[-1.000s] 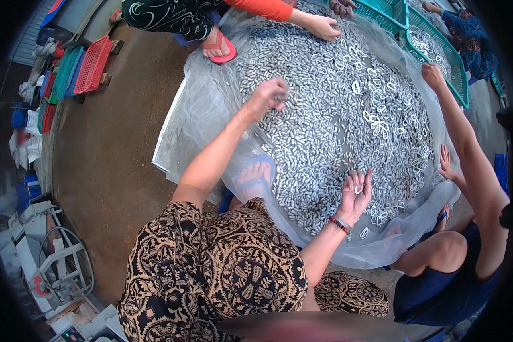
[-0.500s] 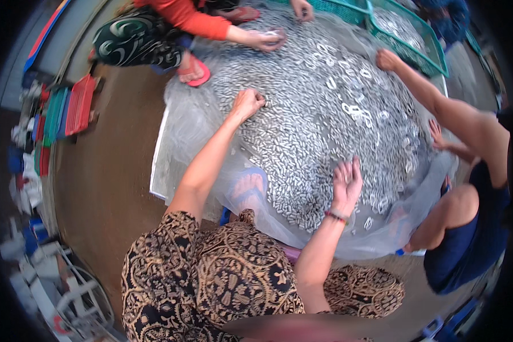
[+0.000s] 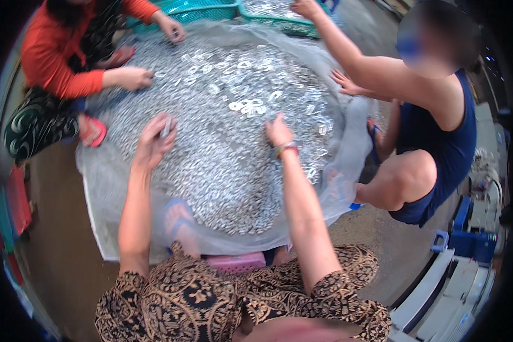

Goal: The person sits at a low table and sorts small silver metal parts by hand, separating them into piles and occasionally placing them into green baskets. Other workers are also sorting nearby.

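A wide heap of small silvery metal pieces lies spread on a translucent mesh net. My left hand is over the heap's left side, its fingers closed around a small silvery piece. Over the right part of the heap, my right hand has its fingers drawn together. Whatever it may hold is hidden and slightly blurred. Just beyond its fingertips lies a cluster of pale oval rings, with several more scattered toward the far side.
A co-worker's orange sleeve and hands reach in at far left. Another person in a dark blue top crouches at right, one hand near the green baskets at the back. A pink perforated stool is by my legs.
The view has swung to the right. My left hand has turned and now shows a piece in its fingers. My right hand has moved from the near heap to beside the oval rings.
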Motion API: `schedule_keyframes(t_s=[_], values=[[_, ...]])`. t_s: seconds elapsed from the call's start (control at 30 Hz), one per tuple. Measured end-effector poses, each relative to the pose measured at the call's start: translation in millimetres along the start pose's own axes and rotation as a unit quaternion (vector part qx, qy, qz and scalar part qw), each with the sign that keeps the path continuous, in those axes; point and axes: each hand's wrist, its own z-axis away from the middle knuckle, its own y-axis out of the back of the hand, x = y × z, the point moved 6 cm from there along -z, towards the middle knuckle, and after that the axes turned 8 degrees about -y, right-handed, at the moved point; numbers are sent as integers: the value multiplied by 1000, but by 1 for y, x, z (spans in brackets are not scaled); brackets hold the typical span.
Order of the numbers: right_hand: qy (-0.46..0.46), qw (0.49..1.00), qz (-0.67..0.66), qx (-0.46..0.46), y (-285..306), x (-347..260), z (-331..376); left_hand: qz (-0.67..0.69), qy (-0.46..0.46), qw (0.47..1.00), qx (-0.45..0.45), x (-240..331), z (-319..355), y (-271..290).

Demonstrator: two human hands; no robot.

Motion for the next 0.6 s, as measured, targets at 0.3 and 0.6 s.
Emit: schedule_keyframes(t_s=[0.3,0.6], values=[[87,993,52,-60,-47,-35,72,192,98,976,20,-56,-17,-24],[222,926,-202,-229,-75,-51,120,-502,99,858,-55,-92,-47,4]])
